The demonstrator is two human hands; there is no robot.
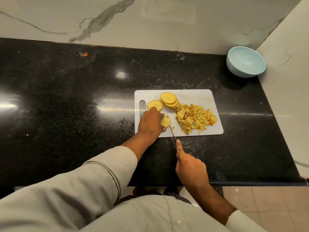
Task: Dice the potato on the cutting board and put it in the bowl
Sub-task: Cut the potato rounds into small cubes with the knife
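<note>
Head view: knife at a potato slice, bowl well apart

Nearest, the right hand (190,166) has its grip curled round a knife (172,133), forefinger laid along the spine, blade tip at a potato slice (165,121). The left hand (151,122) pinches that slice down on the white cutting board (200,96), which lies on the black worktop (66,97). Right of it lies a heap of diced potato (194,119); farther back, a fanned row of slices (169,100). Far right, the pale blue bowl (245,61) sits by the wall.
</note>
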